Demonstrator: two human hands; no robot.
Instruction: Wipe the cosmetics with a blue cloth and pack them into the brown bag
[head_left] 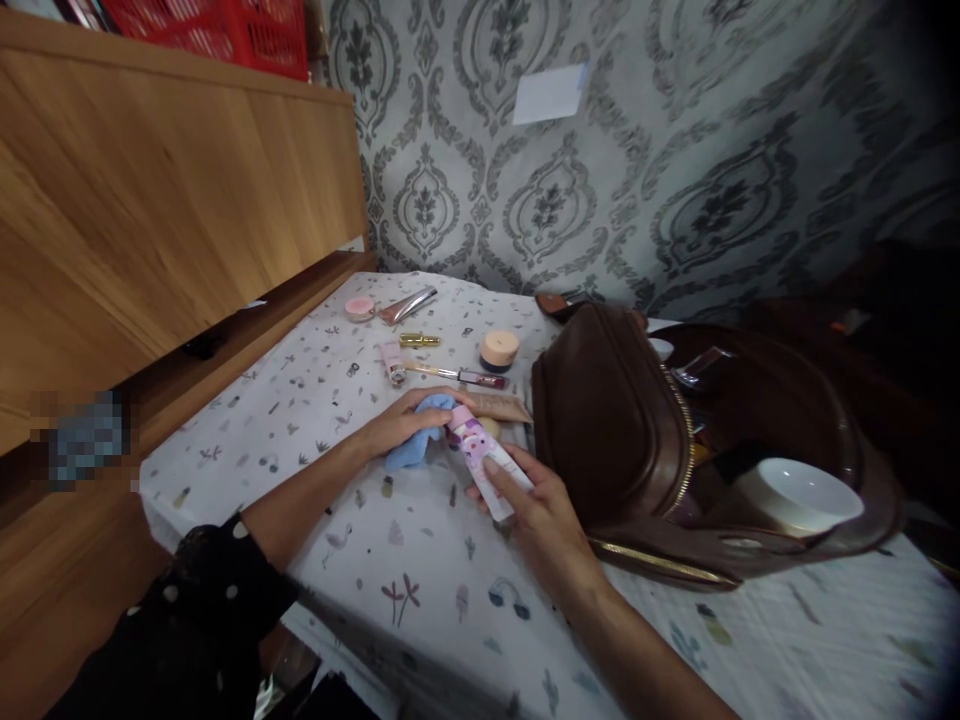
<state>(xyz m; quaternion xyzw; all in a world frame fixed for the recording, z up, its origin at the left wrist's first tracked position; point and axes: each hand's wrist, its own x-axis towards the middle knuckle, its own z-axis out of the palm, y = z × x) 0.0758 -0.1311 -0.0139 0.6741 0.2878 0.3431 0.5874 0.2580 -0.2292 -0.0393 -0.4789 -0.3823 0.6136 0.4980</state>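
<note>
My right hand (536, 515) is closed round a pink and white cosmetic tube (480, 455), held slanted just above the table. My left hand (409, 420) grips a blue cloth (411, 448) and presses it against the tube's upper end. Both hands are over the patterned white tablecloth (420, 590), just left of an open brown leather bag (622, 430).
Behind the hands lie a pink tube (392, 362), a gold lipstick (419, 340), a dark red lip gloss (469, 376), a round peach jar (499, 349), a pink compact (360, 307) and a silver tube (409, 304). A white jar (799, 493) sits in the bag. A wooden cabinet (165, 200) stands left.
</note>
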